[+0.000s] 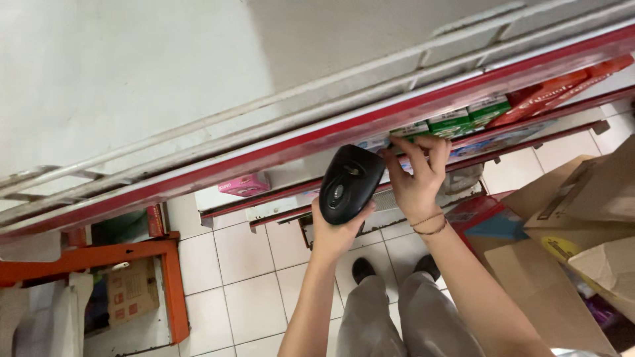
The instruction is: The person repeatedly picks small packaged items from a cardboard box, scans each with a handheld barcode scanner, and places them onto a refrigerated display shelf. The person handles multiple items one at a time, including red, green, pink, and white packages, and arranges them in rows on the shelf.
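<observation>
My left hand [333, 233] grips a black handheld scanner [350, 183], raised in front of the red-edged shelf [278, 151]. My right hand [417, 178] reaches up just right of the scanner, its fingers curled over a green and white box [409, 130] at the shelf's front edge. More green and white boxes [468, 118] stand in a row to the right of it. Thin bracelets sit on my right wrist.
Open cardboard boxes [582, 218] stand on the floor at the right. A pink box [245, 185] lies on a lower shelf. An orange frame [169, 271] with a carton inside is at the lower left. My feet stand on white floor tiles [245, 277].
</observation>
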